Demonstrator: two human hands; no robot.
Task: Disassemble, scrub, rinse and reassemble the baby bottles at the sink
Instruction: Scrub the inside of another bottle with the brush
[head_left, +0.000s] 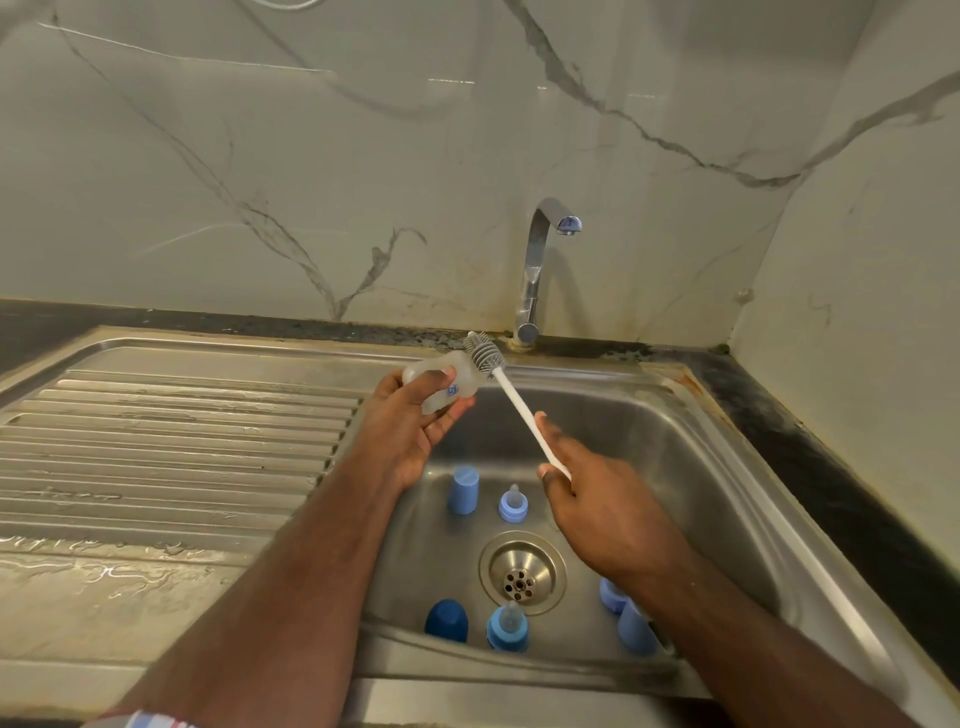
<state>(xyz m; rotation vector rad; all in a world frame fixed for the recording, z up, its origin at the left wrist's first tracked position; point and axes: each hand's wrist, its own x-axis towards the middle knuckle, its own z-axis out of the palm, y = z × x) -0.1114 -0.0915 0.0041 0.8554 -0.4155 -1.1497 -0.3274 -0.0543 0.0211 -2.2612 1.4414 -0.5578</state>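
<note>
My left hand (410, 421) grips a clear baby bottle body (441, 379) on its side above the sink's left edge, its mouth to the right. My right hand (587, 488) holds the white handle of a bottle brush (514, 400); its grey bristle head (480, 353) sits just outside the bottle's mouth. Down in the steel sink (675, 467) stand a light blue cap (463, 490), a blue collar with teat (513, 503), a dark blue cap (447, 621), another collar with teat (508, 626), and more blue parts (631, 618) partly hidden by my right forearm.
A chrome tap (535, 270) rises behind the basin with no water running. The ribbed draining board (171, 441) lies to the left, wet near its front. The drain (522, 571) is in the basin's middle. Marble wall panels stand behind and to the right.
</note>
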